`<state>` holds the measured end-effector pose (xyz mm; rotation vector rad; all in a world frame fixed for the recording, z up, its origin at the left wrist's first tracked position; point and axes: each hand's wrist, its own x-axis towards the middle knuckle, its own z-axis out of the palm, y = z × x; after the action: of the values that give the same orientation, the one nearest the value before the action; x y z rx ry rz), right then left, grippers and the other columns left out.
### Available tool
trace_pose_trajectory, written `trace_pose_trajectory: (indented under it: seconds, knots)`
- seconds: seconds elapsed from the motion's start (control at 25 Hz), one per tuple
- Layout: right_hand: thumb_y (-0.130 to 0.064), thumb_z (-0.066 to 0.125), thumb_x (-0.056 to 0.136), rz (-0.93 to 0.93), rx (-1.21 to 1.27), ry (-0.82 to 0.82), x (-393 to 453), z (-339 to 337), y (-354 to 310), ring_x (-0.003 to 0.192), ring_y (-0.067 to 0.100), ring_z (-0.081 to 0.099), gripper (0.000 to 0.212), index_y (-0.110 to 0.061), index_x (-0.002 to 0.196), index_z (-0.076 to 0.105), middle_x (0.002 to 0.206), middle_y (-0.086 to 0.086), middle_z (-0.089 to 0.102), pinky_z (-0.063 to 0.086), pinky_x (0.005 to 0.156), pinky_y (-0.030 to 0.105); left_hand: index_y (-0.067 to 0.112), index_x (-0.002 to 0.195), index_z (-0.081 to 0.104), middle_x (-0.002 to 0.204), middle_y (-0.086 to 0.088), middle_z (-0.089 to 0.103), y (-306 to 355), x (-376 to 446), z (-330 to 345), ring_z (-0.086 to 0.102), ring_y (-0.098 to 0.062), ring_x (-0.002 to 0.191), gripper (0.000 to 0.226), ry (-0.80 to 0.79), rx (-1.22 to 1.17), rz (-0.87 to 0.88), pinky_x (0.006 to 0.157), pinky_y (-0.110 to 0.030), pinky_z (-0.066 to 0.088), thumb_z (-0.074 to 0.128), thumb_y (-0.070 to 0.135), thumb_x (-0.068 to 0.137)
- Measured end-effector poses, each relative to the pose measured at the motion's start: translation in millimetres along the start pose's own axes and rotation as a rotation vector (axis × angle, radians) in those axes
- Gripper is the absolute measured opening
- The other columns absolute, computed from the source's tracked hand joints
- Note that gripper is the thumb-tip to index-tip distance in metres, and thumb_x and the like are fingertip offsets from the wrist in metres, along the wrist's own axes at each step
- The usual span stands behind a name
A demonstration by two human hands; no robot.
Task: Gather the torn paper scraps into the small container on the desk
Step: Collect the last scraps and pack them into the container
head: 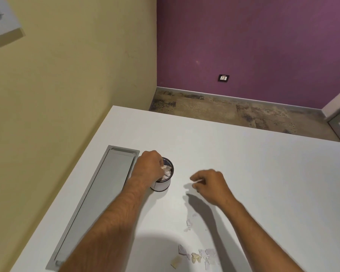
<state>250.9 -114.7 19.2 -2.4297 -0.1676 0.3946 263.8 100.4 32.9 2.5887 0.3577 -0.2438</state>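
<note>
A small round container [162, 185] with a dark rim stands on the white desk [253, 163], with crumpled paper scraps inside. My left hand [148, 166] is over its left rim, fingers curled on a scrap at the opening. My right hand [211, 185] hovers to the right of the container and pinches a thin paper scrap [198, 181] between thumb and fingers. Several torn scraps [199, 256] lie near the desk's front edge, and a few small ones [188, 225] lie between them and my right hand.
A long grey cable-tray lid [104, 195] is set into the desk left of the container. The desk's left edge meets a yellow wall. Beyond the far edge are floor and a purple wall with a socket [223, 78].
</note>
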Motion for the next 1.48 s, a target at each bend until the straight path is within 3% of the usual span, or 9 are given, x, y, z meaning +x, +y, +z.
trace_pose_trajectory:
  seconds: [0.16,0.32,0.52,0.68,0.76,1.0,1.08,1.24,1.48]
  knots:
    - [-0.024,0.044,0.09,-0.089,-0.206,-0.1,-46.5,41.7,43.3,0.087,0.021,0.058,0.02,-0.016,0.084,0.062,0.092,0.001,0.067,0.047,0.083,0.033,0.011,0.106,0.068,0.112,-0.013,0.066,2.3,7.1,18.9,0.065,-0.032,0.101,0.028,-0.096,0.259,0.104,0.084,-0.036,0.056,0.064,0.01,0.079]
    - [-0.041,0.053,0.091,-0.245,-0.515,-0.032,-93.9,93.3,53.8,0.129,0.031,0.051,0.047,-0.007,0.122,0.061,0.136,0.013,0.057,0.045,0.107,0.04,0.007,0.109,0.064,0.114,-0.016,0.064,5.4,7.9,27.6,0.063,-0.035,0.104,0.024,-0.1,0.386,0.132,0.081,-0.037,0.052,0.057,0.009,0.086]
    - [-0.061,0.062,0.07,-0.481,-0.528,-0.024,-131.9,124.0,46.0,0.115,0.018,0.065,0.056,-0.023,0.11,0.072,0.122,0.0,0.069,0.058,0.085,0.028,0.008,0.112,0.062,0.115,-0.017,0.062,4.5,4.0,23.7,0.062,-0.035,0.105,0.025,-0.091,0.429,0.176,0.08,-0.038,0.051,0.057,0.01,0.088]
    - [-0.034,0.058,0.084,-0.615,-0.501,0.017,-128.7,117.1,56.0,0.094,0.004,0.071,0.021,-0.028,0.086,0.078,0.098,-0.013,0.075,0.056,0.076,0.015,0.013,0.111,0.064,0.111,-0.016,0.061,1.6,-6.6,14.7,0.063,-0.033,0.099,0.026,-0.083,0.365,0.195,0.075,-0.035,0.051,0.059,0.018,0.086]
    - [-0.02,0.066,0.073,-0.745,-0.57,0.032,-124.3,108.6,67.4,0.082,0.01,0.07,0.009,-0.022,0.072,0.075,0.085,-0.009,0.074,0.054,0.079,0.018,0.017,0.115,0.063,0.113,-0.014,0.058,0.7,-13.7,8.9,0.061,-0.032,0.102,0.031,-0.089,0.315,0.18,0.078,-0.035,0.051,0.058,0.021,0.085]
    - [-0.019,0.058,0.078,-0.332,-0.193,0.1,-118.7,66.6,86.9,0.079,0.007,0.06,0.004,-0.022,0.076,0.058,0.08,-0.012,0.063,0.051,0.071,0.025,0.015,0.098,0.07,0.096,-0.002,0.069,12.8,-66.2,14.6,0.062,-0.026,0.091,0.018,0.352,-0.034,0.601,0.073,-0.037,0.055,0.067,0.018,0.081]
    - [-0.036,0.067,0.073,-0.172,-0.074,0.105,-115.2,49.8,95.1,0.087,0.007,0.061,0.023,-0.029,0.094,0.064,0.093,-0.015,0.064,0.048,0.077,0.018,0.023,0.108,0.066,0.104,0.003,0.066,14.0,-91.6,39.2,0.062,-0.019,0.094,0.026,0.097,-0.125,0.544,0.082,-0.035,0.054,0.065,0.028,0.083]
    - [-0.069,0.078,0.041,-0.028,-0.238,-0.312,-115.0,41.4,98.1,0.106,0.009,0.047,0.111,-0.033,0.137,0.035,0.117,-0.011,0.04,0.044,0.09,0.022,0.026,0.128,0.045,0.121,0.002,0.048,1.9,-132.3,106.0,0.053,-0.021,0.11,0.072,-0.414,0.063,0.359,0.092,-0.037,0.049,0.078,0.038,0.065]
    - [-0.042,0.077,0.059,-0.134,-0.354,-0.27,-123.2,57.3,92.8,0.097,0.015,0.046,0.063,-0.026,0.116,0.054,0.107,-0.007,0.044,0.048,0.08,0.027,0.019,0.118,0.047,0.118,0.002,0.041,1.6,-161.0,145.6,0.046,-0.021,0.106,0.072,-0.424,0.129,0.3,0.083,-0.039,0.049,0.078,0.049,0.061]
